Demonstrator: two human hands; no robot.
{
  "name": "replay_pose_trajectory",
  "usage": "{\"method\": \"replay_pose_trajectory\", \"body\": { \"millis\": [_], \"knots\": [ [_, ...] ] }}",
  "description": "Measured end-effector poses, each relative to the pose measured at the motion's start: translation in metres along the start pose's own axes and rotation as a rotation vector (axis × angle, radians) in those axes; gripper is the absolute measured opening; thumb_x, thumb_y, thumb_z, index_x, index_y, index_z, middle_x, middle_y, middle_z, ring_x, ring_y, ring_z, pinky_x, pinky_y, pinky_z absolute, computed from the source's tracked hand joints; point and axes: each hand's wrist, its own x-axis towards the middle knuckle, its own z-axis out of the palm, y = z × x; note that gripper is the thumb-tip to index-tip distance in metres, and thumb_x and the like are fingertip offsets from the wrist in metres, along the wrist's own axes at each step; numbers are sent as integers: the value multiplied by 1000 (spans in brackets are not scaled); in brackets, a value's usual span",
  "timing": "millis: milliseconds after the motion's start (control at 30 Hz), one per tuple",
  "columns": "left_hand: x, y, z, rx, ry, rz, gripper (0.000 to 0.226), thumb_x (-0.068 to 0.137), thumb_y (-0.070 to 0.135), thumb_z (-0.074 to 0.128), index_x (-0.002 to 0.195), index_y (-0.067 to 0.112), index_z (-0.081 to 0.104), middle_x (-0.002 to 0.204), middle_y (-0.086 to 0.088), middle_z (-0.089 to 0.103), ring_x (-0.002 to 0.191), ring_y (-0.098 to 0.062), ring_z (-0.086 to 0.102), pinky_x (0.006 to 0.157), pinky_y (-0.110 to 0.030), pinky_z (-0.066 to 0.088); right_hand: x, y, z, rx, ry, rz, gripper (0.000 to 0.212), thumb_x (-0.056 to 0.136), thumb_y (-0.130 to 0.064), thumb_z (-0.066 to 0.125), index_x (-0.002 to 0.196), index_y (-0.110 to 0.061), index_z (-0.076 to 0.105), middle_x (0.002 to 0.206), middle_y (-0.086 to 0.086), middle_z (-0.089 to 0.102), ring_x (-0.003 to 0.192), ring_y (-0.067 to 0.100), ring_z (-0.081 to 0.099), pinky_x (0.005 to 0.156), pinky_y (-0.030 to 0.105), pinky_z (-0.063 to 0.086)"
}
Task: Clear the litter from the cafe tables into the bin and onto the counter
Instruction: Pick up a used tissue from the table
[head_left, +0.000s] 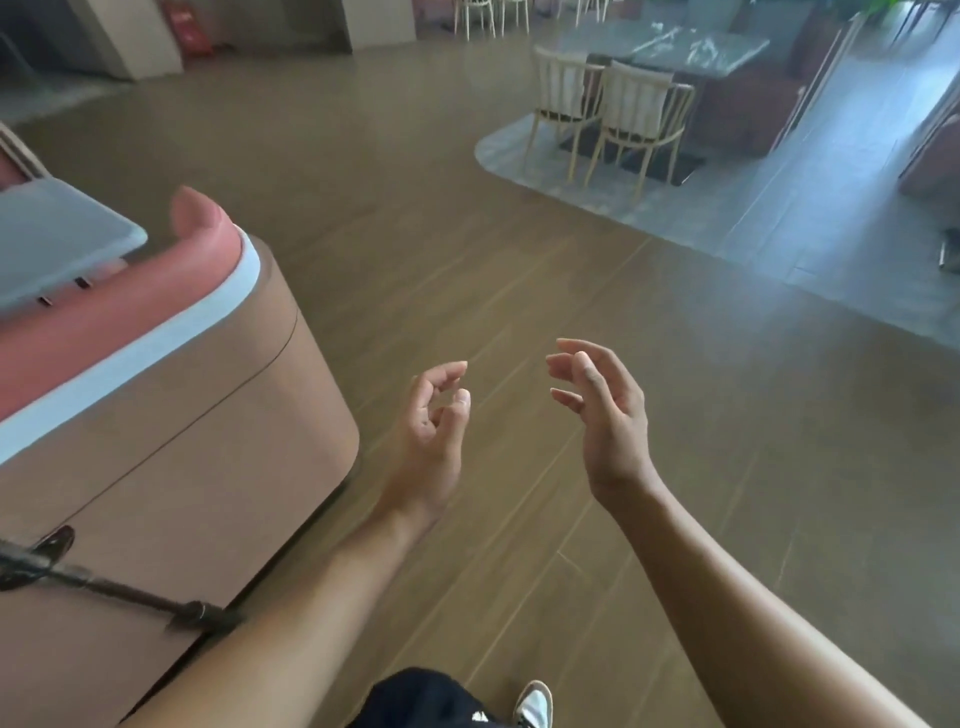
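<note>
Head view, cafe interior, some blur. Floor (415, 234): brown wood-look planks running diagonally, filling most of the frame.

Left hand (434, 431) and right hand (605, 415) are raised over the floor at mid-frame, palms roughly facing each other, apart. Both have loosely curled fingers and hold nothing.

Left edge: curved tan booth wall (208, 415) with a white rim and a pink cushion (130, 322) inside. A grey near tabletop (57, 239) overhangs the cushion.

Upper right: grey tiled platform (779, 208) with a rounded corner, set into the floor. On it stand two pale slatted chairs (563, 98) beside a dark marbled far tabletop (670, 49). There are pale streaks (670, 36) on that top — litter or veining, cannot tell.

Top left, red shapes (189, 26) by a pillar — too blurred to name. Bottom edge: one white shoe (534, 704).
</note>
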Motion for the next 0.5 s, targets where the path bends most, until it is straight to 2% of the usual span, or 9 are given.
{"method": "replay_pose_trajectory", "body": {
  "millis": [33, 100, 167, 233, 333, 500],
  "knots": [
    [14, 0, 3, 10, 26, 8, 27, 96, 30, 54, 120, 32, 65, 114, 8, 66, 82, 8, 58, 80, -8, 48, 15, 1, 1, -1, -13, -2, 35, 85, -57, 61, 106, -34, 77, 104, -2, 77, 105, 13, 71, 94, 40, 56],
    [44, -1, 7, 19, 74, 31, 28, 95, 32, 53, 121, 30, 65, 120, 5, 67, 97, 2, 62, 88, -12, 50, 45, 3, 4, -3, -39, -7, 32, 85, -58, 61, 103, -37, 78, 105, -3, 76, 105, 12, 71, 94, 41, 56],
    [76, -4, 10, 6, 108, 42, 29, 96, 31, 52, 121, 28, 65, 124, 6, 67, 115, -10, 63, 101, -22, 52, 79, 7, 11, -2, -56, -2, 32, 84, -58, 61, 103, -37, 77, 102, -5, 76, 103, 10, 71, 94, 42, 56],
    [109, -9, 10, 3, 135, 59, 31, 96, 29, 51, 123, 23, 65, 127, 6, 66, 123, -15, 62, 108, -32, 51, 114, 12, 21, -7, -72, -6, 31, 84, -58, 61, 102, -39, 77, 101, -7, 76, 102, 8, 70, 93, 40, 56],
    [169, -26, 4, 11, 173, 86, 35, 97, 28, 51, 127, 15, 64, 128, 5, 66, 123, -13, 61, 111, -42, 50, 170, 25, 43, -17, -110, -19, 27, 84, -59, 61, 99, -44, 78, 103, -7, 76, 105, 8, 70, 93, 36, 56],
    [275, -56, -15, 8, 223, 111, 36, 98, 30, 53, 128, 16, 65, 126, 10, 67, 119, -5, 62, 110, -42, 51, 268, 50, 102, -25, -154, -2, 29, 85, -59, 62, 98, -40, 78, 103, -7, 76, 103, 6, 70, 91, 35, 55]
  ]
}}
